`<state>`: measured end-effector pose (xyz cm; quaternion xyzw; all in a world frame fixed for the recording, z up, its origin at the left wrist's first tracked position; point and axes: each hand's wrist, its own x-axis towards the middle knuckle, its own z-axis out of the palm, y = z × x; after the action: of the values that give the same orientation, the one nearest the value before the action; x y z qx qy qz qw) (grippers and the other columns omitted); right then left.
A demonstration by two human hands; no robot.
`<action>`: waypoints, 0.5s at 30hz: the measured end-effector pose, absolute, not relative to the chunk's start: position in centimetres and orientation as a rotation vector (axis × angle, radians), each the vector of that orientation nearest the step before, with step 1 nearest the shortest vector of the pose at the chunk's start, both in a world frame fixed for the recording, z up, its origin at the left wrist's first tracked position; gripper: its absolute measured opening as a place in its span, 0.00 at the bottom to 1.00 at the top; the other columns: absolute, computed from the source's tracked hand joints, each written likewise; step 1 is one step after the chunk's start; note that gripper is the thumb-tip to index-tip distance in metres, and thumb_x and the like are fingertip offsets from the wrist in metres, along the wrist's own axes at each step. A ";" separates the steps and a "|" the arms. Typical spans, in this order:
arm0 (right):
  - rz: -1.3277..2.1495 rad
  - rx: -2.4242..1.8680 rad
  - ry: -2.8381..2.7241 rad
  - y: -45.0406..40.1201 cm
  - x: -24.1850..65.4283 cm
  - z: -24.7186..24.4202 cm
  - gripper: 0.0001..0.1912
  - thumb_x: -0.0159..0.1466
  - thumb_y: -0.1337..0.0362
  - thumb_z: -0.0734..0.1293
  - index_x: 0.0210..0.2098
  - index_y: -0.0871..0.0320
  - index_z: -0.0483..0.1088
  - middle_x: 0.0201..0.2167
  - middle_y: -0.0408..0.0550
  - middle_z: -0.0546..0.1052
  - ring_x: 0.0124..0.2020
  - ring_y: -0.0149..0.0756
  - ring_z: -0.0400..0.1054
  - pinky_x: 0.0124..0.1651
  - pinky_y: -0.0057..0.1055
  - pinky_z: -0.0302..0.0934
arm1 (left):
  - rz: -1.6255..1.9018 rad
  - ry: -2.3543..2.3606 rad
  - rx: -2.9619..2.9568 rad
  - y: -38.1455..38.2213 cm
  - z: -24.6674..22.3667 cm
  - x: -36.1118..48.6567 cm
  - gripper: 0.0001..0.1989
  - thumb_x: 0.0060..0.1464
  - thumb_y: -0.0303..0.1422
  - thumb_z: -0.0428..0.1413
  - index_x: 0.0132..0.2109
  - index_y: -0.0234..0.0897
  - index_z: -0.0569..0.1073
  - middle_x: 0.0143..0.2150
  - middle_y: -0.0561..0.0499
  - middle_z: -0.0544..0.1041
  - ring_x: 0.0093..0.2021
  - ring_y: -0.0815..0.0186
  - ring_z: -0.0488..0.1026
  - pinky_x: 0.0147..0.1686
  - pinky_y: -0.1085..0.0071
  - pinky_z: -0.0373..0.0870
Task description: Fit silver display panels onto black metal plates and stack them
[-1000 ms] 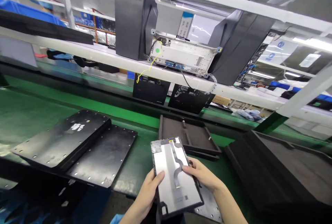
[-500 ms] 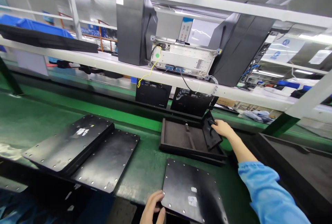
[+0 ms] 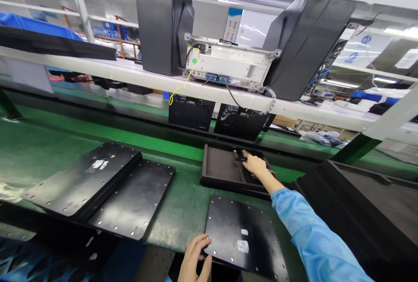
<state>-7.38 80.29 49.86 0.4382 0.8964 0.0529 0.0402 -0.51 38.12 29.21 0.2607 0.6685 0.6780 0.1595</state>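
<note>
My left hand (image 3: 195, 256) is at the near left corner of a black panel (image 3: 241, 238) with holes along its edges and two white stickers. The fingers curl over the panel's edge, with the thumb lower down. My right hand (image 3: 255, 165) reaches into a shallow black foam-lined tray (image 3: 220, 165) behind that panel. Its fingers are closed on a small dark part near the tray's divider, whose kind I cannot make out. A thin silver end shows beside the wrist. Hand and forearm cover the tray's right compartment.
Two more black panels, one overlapping the other (image 3: 139, 201), lie on the green bench (image 3: 178, 221) at left. A large black foam tray (image 3: 365, 212) stands at right. Above runs a white shelf (image 3: 294, 110) with a white device (image 3: 228, 66) and dark housings.
My right hand has moved left and slightly down over the tray. The black flat piece it held tilted up at the tray's right side no longer stands up. My left hand stays at the panel.
</note>
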 end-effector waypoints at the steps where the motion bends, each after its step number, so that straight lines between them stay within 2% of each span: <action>1: 0.152 1.354 2.732 80.3 -7.3 49.5 0.25 0.77 0.48 0.70 0.64 0.58 0.74 0.60 0.57 0.79 0.59 0.50 0.76 0.63 0.54 0.71 | 1.931 1.916 0.749 38.0 29.3 -0.5 0.34 0.66 0.64 0.55 0.56 0.43 0.87 0.65 0.34 0.80 0.62 0.44 0.78 0.49 0.58 0.82; 5: 0.083 1.379 2.686 80.3 -6.5 48.9 0.24 0.75 0.47 0.71 0.60 0.59 0.77 0.59 0.59 0.81 0.58 0.51 0.77 0.61 0.53 0.70 | 1.925 1.909 0.761 37.8 29.4 -0.4 0.32 0.67 0.62 0.55 0.57 0.43 0.86 0.66 0.34 0.80 0.63 0.45 0.79 0.51 0.58 0.82; 8: 0.042 1.386 2.720 79.7 -5.3 49.8 0.24 0.79 0.47 0.64 0.57 0.59 0.80 0.56 0.63 0.83 0.57 0.55 0.79 0.58 0.49 0.69 | 1.953 1.885 0.771 37.5 29.6 -0.5 0.29 0.69 0.59 0.56 0.57 0.43 0.86 0.66 0.35 0.80 0.63 0.46 0.79 0.51 0.59 0.81; 12: 0.024 1.316 2.825 77.1 -1.6 50.6 0.26 0.78 0.45 0.60 0.64 0.52 0.77 0.57 0.59 0.84 0.57 0.56 0.79 0.55 0.44 0.68 | 1.988 1.875 0.779 36.2 30.5 -0.6 0.21 0.72 0.51 0.56 0.58 0.44 0.85 0.63 0.39 0.81 0.62 0.50 0.80 0.53 0.61 0.82; 13: 0.011 1.291 2.846 76.2 -0.2 50.3 0.27 0.78 0.44 0.60 0.66 0.51 0.76 0.55 0.57 0.85 0.55 0.56 0.80 0.53 0.43 0.68 | 1.976 1.878 0.809 35.7 30.7 -0.8 0.20 0.73 0.48 0.55 0.59 0.45 0.84 0.62 0.40 0.82 0.61 0.52 0.81 0.53 0.61 0.82; 15: -0.153 1.286 2.987 74.5 3.5 48.9 0.29 0.75 0.40 0.62 0.64 0.48 0.77 0.40 0.51 0.86 0.42 0.53 0.81 0.45 0.41 0.69 | 1.956 1.915 0.866 34.2 30.9 -1.2 0.17 0.75 0.42 0.54 0.61 0.46 0.81 0.60 0.42 0.82 0.56 0.56 0.82 0.53 0.63 0.82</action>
<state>3.46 74.55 48.92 0.3945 0.9159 -0.0468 -0.0570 -1.18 34.21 30.94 0.2990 0.6610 0.6750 0.1346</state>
